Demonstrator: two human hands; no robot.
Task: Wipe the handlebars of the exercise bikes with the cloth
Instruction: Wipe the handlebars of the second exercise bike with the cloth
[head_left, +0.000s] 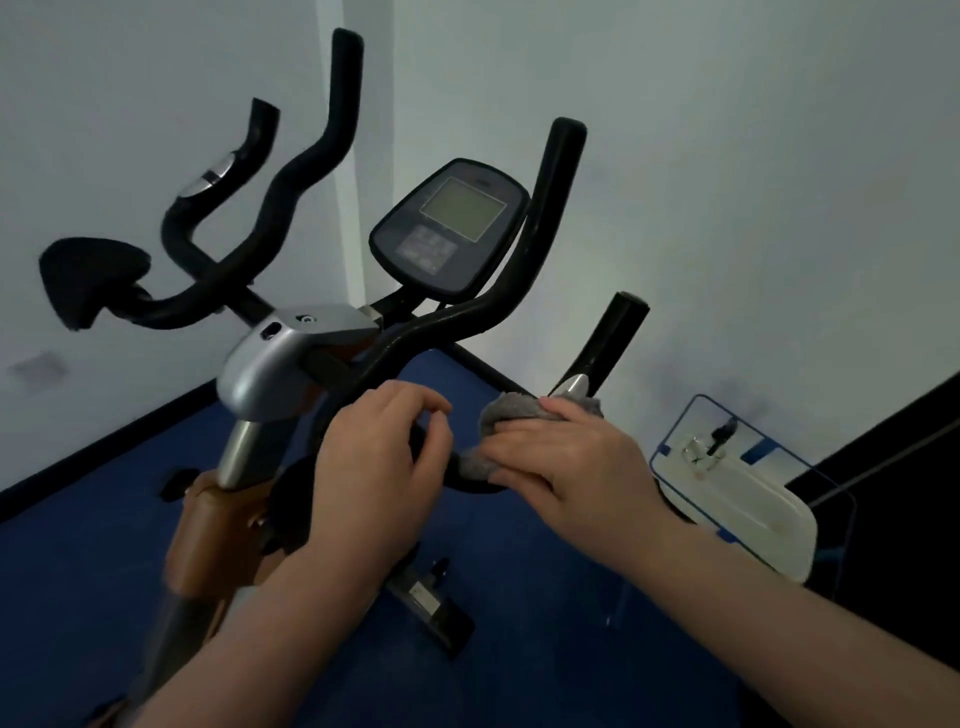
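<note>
Right hand (561, 457) pressing grey cloth (511, 415) on black handlebar (550, 208), left hand (379, 452) gripping it, blue floor (78, 545), white walls (753, 156)

Blue floor (545, 597) carries the exercise bike (270, 374), its base foot (431, 603) resting directly on it; white-and-blue object (748, 499) alongside, near the wall

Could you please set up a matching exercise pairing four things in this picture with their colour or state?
Things:
1. cloth
2. console screen
3. left hand
4. floor

Colour or state:
A. blue
B. grey, bunched around the handlebar under the right hand
C. blank, pale green-grey
D. curled on the bar beside the cloth, holding no cloth

Pairs: 1-B, 2-C, 3-D, 4-A
</note>
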